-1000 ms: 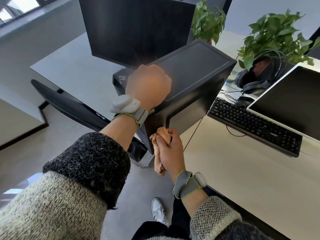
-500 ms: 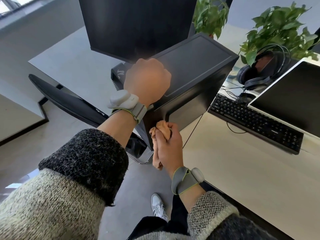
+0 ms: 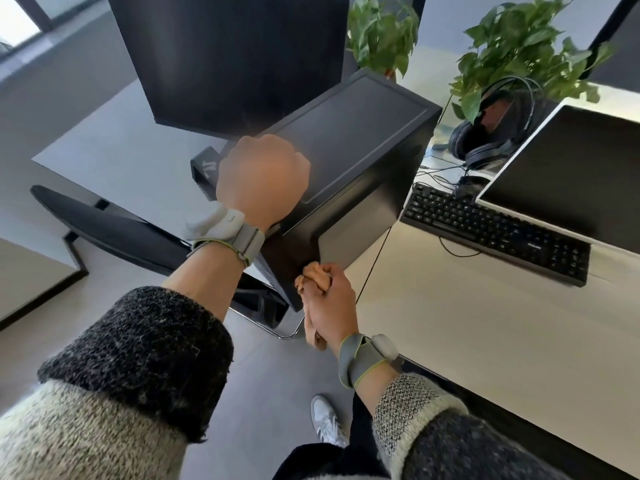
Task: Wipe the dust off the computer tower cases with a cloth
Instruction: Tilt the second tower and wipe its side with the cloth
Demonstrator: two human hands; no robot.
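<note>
Lower centre: right hand (image 3: 330,301) is gripping a crumpled tan soft cloth (image 3: 316,276), bunching it tight and pressing it against the near vertical edge of the black boxy metal computer tower case (image 3: 363,133). That's sitting mid-frame, just left of the pale desk (image 3: 467,341).

Cloth's light n floppy w/ a tail dangling below the fist, so balling it up is prob smart.

Just above, left hand (image 3: 263,181) is resting on the case's top near corner. Fingers are curling out of sight, so can't tell if they're hooking anything.

Tower's looking heavy, stiff, w/ slick panels, so imo bracing the top is helping.

Farther right, a black keyboard (image 3: 495,233) and black over-ear headphones (image 3: 485,140) are lying on the desk.
</note>
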